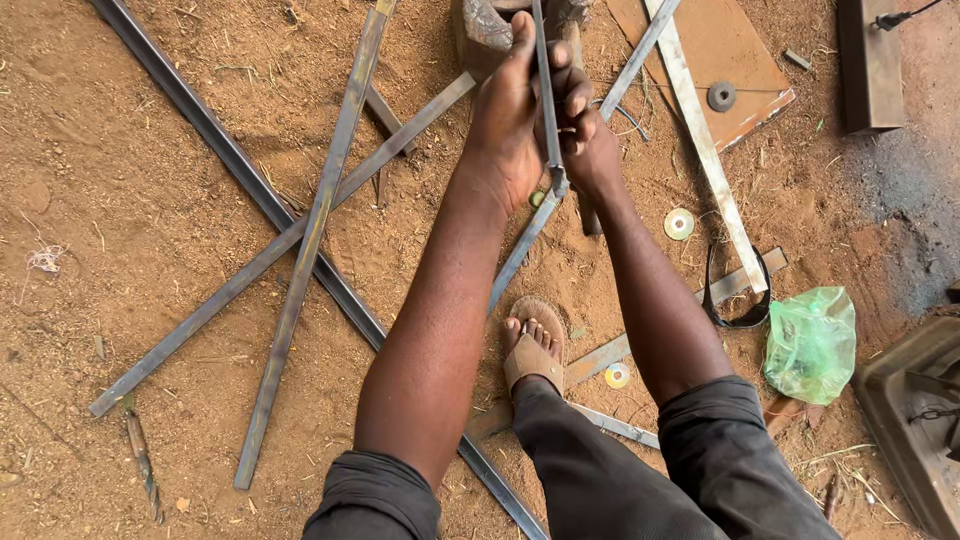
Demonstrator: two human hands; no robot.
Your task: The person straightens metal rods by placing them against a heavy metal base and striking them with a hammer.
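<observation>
Both clenched, left hand (505,125) and right hand (585,130), round upright steel bar (547,100), long axis running away-and-toward.

Bare reddish-brown dirt floor (150,220), dry and scuffed, under flat daylight. Darker, sooty ground (900,200) far right of the fingers. Rust-coloured flat board (735,60) up beside them. Long steel bars (300,260) crossed to their left. Green plastic bag (812,343) lower right.
</observation>
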